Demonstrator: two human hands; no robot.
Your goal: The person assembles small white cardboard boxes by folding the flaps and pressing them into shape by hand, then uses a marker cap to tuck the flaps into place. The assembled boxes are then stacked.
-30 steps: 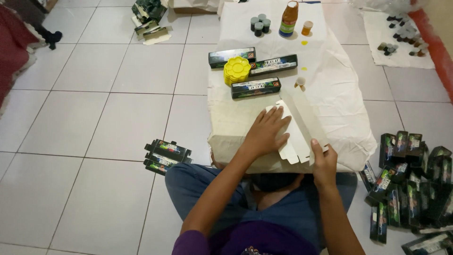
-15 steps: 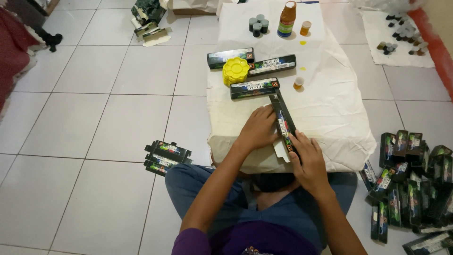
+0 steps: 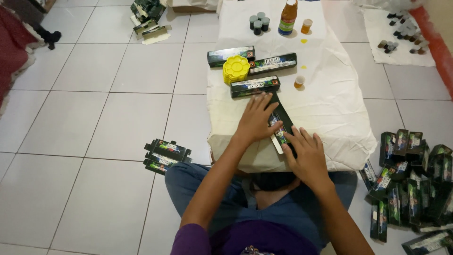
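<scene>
A flat dark printed carton lies near the front edge of the low cloth-covered table. My left hand presses flat on its left side, fingers spread. Its near end is pressed down by my right hand, palm down. Three assembled dark boxes lie further back around a yellow flower-shaped palette. Neither hand grips anything.
An orange bottle, dark small jars and two small orange-filled cups stand at the table's far part. Flat cartons lie on the tiled floor at left; a large pile of boxes at right.
A second ago I held the carton blank white side up. It was turned printed side up and now lies flat, both hands pressing on it.
</scene>
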